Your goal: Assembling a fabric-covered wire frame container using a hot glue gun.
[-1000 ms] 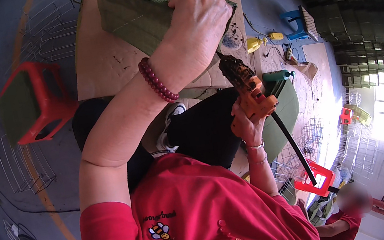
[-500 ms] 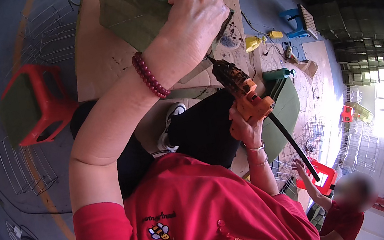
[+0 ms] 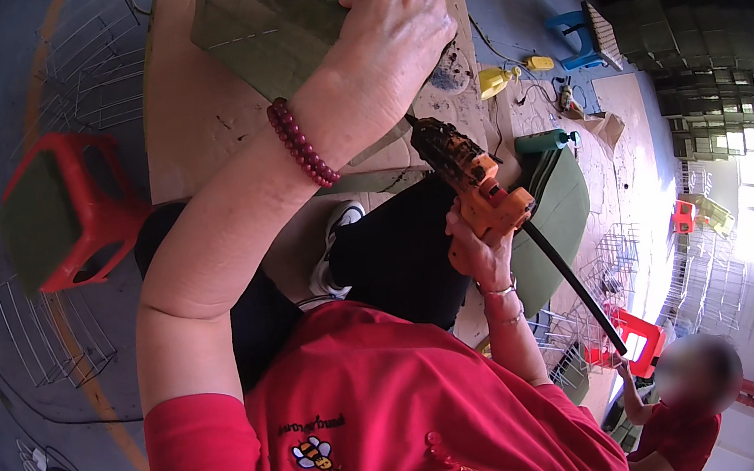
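My left hand [image 3: 394, 38], with a dark red bead bracelet at the wrist, is closed with curled fingers at the right end of a green mesh-covered piece [image 3: 250, 42]. Its fingertips are turned away, so what they pinch is hidden. My right hand [image 3: 479, 248] grips an orange glue gun [image 3: 488, 197] whose front is caked in dark residue. The gun's thin nozzle points up and left, just below my left hand. From its rear a black cord [image 3: 569, 278] runs down to the right.
The brown work board [image 3: 188, 117] carries dark smears. A red stool [image 3: 84, 210] stands left, a blue stool [image 3: 580, 47] far right. Yellow bottle [image 3: 496, 81], green bottle [image 3: 541, 143] and green panels [image 3: 558, 215] lie right. Another person [image 3: 675, 435] is at lower right.
My left hand has shifted slightly right, covering the dark edge seen before. The glue gun has moved a little left and up. The other person's raised arm has lowered.
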A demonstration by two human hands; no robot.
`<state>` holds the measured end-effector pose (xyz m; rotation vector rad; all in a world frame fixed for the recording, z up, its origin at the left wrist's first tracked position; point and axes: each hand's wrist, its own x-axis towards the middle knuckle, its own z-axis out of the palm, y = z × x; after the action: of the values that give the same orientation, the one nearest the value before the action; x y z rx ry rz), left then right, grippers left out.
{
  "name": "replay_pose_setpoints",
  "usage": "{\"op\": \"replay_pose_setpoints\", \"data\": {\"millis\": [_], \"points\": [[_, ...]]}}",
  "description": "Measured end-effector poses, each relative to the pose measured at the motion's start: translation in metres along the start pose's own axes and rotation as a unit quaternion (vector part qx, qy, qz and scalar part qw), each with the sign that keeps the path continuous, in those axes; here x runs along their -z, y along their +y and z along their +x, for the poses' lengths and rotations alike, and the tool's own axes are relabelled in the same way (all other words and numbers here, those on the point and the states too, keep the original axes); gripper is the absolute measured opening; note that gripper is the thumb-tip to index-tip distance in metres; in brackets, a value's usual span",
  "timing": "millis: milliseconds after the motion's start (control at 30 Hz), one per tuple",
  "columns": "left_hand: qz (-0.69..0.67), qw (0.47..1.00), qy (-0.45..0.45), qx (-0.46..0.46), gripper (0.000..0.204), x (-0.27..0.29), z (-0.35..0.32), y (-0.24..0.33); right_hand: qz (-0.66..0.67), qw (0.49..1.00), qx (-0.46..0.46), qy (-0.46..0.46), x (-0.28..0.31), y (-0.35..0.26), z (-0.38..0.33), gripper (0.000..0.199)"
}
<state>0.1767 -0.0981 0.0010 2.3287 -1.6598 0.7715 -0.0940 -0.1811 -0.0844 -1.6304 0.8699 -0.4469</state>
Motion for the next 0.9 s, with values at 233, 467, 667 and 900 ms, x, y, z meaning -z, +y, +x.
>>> {"op": "replay_pose_setpoints", "data": {"millis": [233,467,667,900], "points": [[-0.02,0.999,0.018,-0.041,0.006,-0.012,0.016,0.0,-0.064,0.997,0.045,-0.006,0.0,-0.006,0.006,0.024],[-0.04,0.997,-0.042,-0.053,0.005,-0.009,0.028,-0.008,-0.113,0.992,0.061,0.004,0.007,0.004,0.007,0.032],[-0.054,0.99,0.09,-0.094,0.006,-0.017,0.026,-0.019,-0.169,0.985,0.043,-0.02,0.018,0.004,0.005,0.041],[-0.05,0.991,0.055,-0.112,0.006,-0.013,0.031,-0.019,-0.221,0.974,0.028,-0.031,0.017,0.0,0.001,0.044]]}}
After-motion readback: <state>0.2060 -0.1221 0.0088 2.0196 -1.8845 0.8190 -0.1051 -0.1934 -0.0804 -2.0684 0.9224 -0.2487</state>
